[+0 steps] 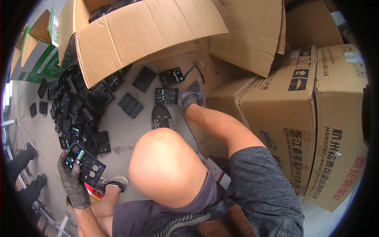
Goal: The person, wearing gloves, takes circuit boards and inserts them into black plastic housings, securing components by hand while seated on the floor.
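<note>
Matt plastic casing (87,165), cardboard carton (278,106)

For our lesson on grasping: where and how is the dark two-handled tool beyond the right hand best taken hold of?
Probably around both handles, coming from the person's own side with the right hand: the handles splay toward that hand, while the joined end points away.

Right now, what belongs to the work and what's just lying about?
In the work, it seems:
open black case, held in the left hand
plier-like tool near the right hand
pile of black cases

Probably just lying about:
brown cartons at right
green-and-white box
</note>
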Available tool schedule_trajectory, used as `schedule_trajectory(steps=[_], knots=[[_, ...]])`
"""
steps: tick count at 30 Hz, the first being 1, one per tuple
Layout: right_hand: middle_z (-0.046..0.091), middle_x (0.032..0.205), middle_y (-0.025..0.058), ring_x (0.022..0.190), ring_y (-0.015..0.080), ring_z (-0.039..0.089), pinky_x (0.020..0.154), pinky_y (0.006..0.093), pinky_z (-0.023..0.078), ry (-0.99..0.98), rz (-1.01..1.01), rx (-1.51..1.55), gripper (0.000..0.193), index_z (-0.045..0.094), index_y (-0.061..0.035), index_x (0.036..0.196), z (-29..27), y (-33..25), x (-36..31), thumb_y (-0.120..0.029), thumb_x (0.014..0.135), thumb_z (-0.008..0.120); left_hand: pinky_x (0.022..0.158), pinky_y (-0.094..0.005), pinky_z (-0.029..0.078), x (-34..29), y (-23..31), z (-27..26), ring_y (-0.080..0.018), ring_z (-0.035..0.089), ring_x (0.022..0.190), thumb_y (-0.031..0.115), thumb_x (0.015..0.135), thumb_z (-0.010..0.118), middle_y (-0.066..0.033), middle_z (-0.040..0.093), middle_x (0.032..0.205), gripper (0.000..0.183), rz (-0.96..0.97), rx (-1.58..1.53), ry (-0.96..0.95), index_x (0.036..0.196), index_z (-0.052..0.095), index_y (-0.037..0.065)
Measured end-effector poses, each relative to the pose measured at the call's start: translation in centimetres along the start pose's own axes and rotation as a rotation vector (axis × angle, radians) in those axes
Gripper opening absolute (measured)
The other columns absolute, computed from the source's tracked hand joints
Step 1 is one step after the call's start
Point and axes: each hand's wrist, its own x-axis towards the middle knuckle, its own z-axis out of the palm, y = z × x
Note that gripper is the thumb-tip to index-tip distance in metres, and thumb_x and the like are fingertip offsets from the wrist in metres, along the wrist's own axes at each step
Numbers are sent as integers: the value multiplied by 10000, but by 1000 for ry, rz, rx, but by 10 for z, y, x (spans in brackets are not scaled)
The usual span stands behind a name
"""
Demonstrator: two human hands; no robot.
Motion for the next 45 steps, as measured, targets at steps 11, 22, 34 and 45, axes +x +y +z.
schedule_trajectory(steps=[11,22,34,45], knots=[[644,1296,110,1163,289,643,933,433,522,-31,-152,157,364,681,-158,1276,-71,47,-76,-229,934,581,1129,-355,379,8,0,11,-225,507,1274,106,934,674,-129,503,1407,585,34,66,-81,1456,426,16],[685,1275,74,1131,354,665,927,444,527,-113,-12,128,351,681,-133,1281,13,39,-28,-160,962,538,1109,-343,408,11,3,27,-206,519,1252,68,937,667,-110,523,1374,573,61,19,-127,1455,425,23],[653,1308,125,1263,332,567,1129,431,375,167,467,1094,400,616,-161,1345,12,66,-15,-195,984,448,1098,-344,424,7,-5,30,-209,541,1227,68,937,658,-108,532,1360,554,109,47,-134,1442,437,24],[659,1121,288,993,444,650,880,495,507,339,168,1127,579,503,-213,1469,-64,25,-133,-156,904,615,947,-353,556,51,35,95,-216,623,1081,362,814,624,-96,533,1250,675,195,-28,-368,1395,458,61]])
